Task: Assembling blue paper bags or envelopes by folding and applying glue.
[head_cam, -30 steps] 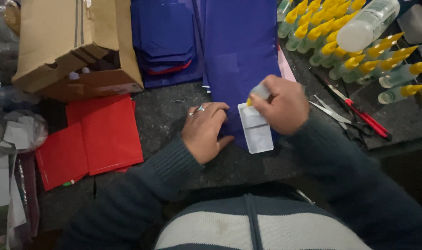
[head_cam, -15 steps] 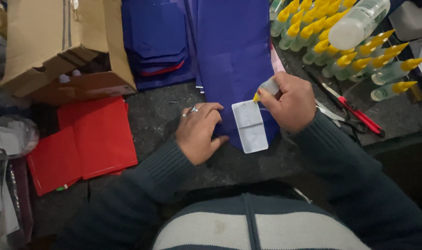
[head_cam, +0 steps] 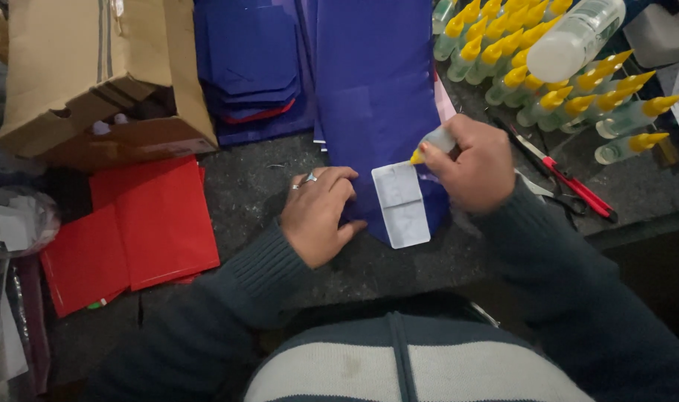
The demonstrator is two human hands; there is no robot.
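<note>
- My right hand (head_cam: 473, 164) closes its grip round a small glue bottle (head_cam: 434, 142), fingers wrapped tight and the yellow nozzle tipped down to meet the top right corner of a pale plastic card (head_cam: 401, 205), a slant that I judge lets the glue run.
- My left hand (head_cam: 318, 212) holds nothing; its grip is folded loosely, knuckles bent, pressing flat on the blue sheet (head_cam: 376, 89) just left of the card, which I judge keeps both from sliding under the nozzle.
- The card lies lengthwise on the near end of the blue sheet, which runs away from me across the dark table (head_cam: 250, 186).
- More yellow-capped bottles (head_cam: 570, 89) lie heaped at the far right, near the working hand, with a larger clear bottle (head_cam: 577, 37) resting on them.
- Red-handled scissors (head_cam: 570, 186) lie just right of my right wrist.
- Red sheets (head_cam: 138, 223) lie stacked to my left, a tilted cardboard box (head_cam: 94, 67) beyond them, and a pile of cut blue pieces (head_cam: 254, 67) beside the long sheet.
</note>
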